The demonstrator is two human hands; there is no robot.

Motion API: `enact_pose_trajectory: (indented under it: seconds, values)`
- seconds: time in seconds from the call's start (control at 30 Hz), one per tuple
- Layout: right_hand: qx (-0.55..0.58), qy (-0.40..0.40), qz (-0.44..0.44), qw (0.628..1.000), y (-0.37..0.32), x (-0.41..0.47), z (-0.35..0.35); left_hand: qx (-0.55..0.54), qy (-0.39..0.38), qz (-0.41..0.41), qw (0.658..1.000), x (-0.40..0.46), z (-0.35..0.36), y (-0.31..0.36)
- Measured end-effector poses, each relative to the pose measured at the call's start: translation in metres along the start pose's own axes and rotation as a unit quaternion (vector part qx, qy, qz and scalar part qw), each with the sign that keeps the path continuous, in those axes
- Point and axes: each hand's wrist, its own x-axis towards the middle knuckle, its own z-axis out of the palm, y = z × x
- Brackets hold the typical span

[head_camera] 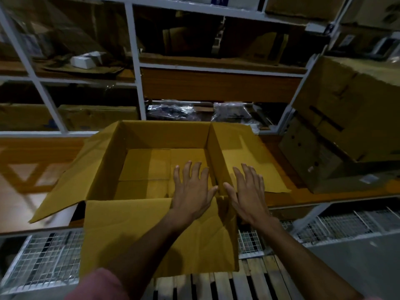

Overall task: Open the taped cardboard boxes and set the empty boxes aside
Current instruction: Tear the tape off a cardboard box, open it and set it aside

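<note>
Both hands are spread flat, fingers splayed, gripping nothing: the left hand (193, 190) over the near right corner of the open, empty yellow-brown cardboard box (151, 161), the right hand (249, 194) on its right flap. That box sits on the wooden shelf (26, 169), mouth up, long axis 9 to 3 o'clock.

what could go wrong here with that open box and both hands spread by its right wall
1. The open yellow-brown cardboard box overhangs the wooden shelf edge; a push might tip it off.
2. The left hand and right hand are open, gripping nothing, so the box could slip.
</note>
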Motion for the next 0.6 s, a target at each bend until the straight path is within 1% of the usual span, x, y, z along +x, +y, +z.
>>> enact_pose_trajectory:
  seconds: [0.23,0.33,0.43,0.6]
  values:
    - [0.0,0.082,0.015,0.997,0.06,0.008,-0.07,-0.019,0.032,0.067,0.997,0.043,-0.032,0.085]
    - [-0.008,0.106,0.006,0.994,0.09,0.012,-0.098,-0.024,0.034,0.083,0.996,0.063,-0.04,0.127]
    - [-0.006,0.12,-0.011,0.993,0.134,0.015,-0.131,-0.03,0.05,0.091,0.994,0.08,-0.044,0.183]
    - [0.024,0.179,-0.047,0.982,0.2,0.028,-0.191,-0.039,0.087,0.099,0.99,0.121,-0.059,0.269]
